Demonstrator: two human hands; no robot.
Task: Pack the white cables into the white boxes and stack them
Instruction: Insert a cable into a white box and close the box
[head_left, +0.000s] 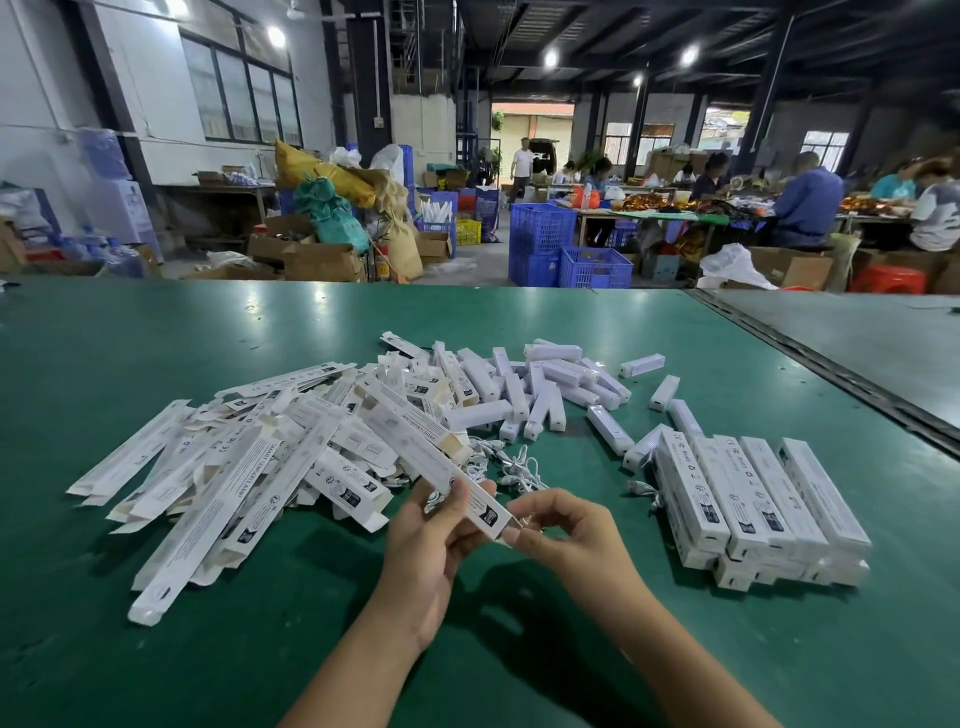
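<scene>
Workshop hall behind, dim roof with spot lamps; water dispenser at far left by the wall; yellow and green sacks heaped on cartons further in; blue crates near the middle; seated workers at long benches on the right, a red stool below them.

Green table fills the near field. On its left half, a loose heap of flat boxes, long, white and printed, many with end flaps open, lying crosswise over one another.

Centre, near edge: left hand raised off the table, fingers curled round the near part of the held box; that box is long and slanted, its far end pointing up-left over the heap. Right hand just beside it, thumb and forefinger pinched together at the box's near end; whether they hold a flap or a cable end, cannot tell.

White cables lie tangled on the table just beyond the hands, between the heap and the stack. Behind them, a scatter of short white bars, some lying apart toward the right.

Right of the hands: stack of packed boxes, closed, laid side by side in a neat row, two layers showing; one loose cable on the table at the stack's left edge. Second table surface at far right, parted from this one by a dark seam.
</scene>
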